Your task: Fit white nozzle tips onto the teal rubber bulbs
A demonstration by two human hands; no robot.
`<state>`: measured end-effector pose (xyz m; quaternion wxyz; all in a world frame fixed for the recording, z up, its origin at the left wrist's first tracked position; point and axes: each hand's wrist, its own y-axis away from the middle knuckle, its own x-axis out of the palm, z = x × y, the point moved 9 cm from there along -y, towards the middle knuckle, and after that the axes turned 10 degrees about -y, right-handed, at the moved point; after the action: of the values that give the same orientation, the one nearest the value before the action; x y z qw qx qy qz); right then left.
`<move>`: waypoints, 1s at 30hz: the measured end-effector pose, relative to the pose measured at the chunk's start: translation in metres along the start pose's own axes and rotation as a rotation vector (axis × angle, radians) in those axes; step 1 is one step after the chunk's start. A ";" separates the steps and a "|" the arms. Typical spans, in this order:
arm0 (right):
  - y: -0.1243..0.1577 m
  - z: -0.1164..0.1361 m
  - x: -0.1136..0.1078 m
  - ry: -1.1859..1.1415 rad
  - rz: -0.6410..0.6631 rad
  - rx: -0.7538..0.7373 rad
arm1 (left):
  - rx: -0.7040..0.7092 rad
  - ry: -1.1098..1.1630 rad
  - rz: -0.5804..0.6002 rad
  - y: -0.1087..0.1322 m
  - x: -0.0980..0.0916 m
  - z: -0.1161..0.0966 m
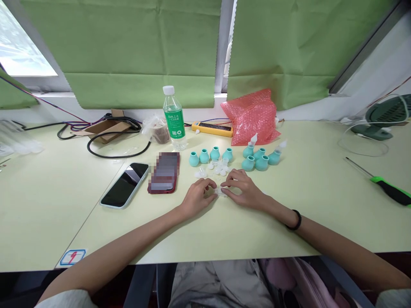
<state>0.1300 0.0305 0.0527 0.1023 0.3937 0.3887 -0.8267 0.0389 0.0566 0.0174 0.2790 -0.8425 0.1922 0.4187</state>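
A small clear plastic piece [220, 192] lies low over the table between my two hands. My left hand [198, 197] is curled, with thumb and fingertips closed at its left end. From the other side my right hand [246, 190] pinches it between thumb and index finger. The fingertips partly cover the piece, so its exact shape is hard to make out. Just beyond are several white and clear plastic caps [221, 167] in a loose cluster. Behind them stand several turquoise rubber bulbs [215, 153]. In a second group of bulbs [262, 163] to the right, two carry white nozzle tips [253, 139].
Left of my hands lie a red-cased phone [163, 173] and a pale-cased phone [125, 185]. A water bottle [175, 119], a yellow tool [212, 128] and a pink bubble-wrap bag [253, 117] line the back. Black cable [105, 145] loops at left; a screwdriver [390, 190] lies right.
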 end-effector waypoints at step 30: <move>0.005 0.015 0.008 0.117 0.053 -0.198 | 0.254 -0.093 -0.063 0.002 0.000 -0.018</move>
<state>0.1186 0.0173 0.0493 0.1397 0.4394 0.4632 -0.7569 0.0489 0.0440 0.0255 0.4049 -0.7857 0.2040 0.4208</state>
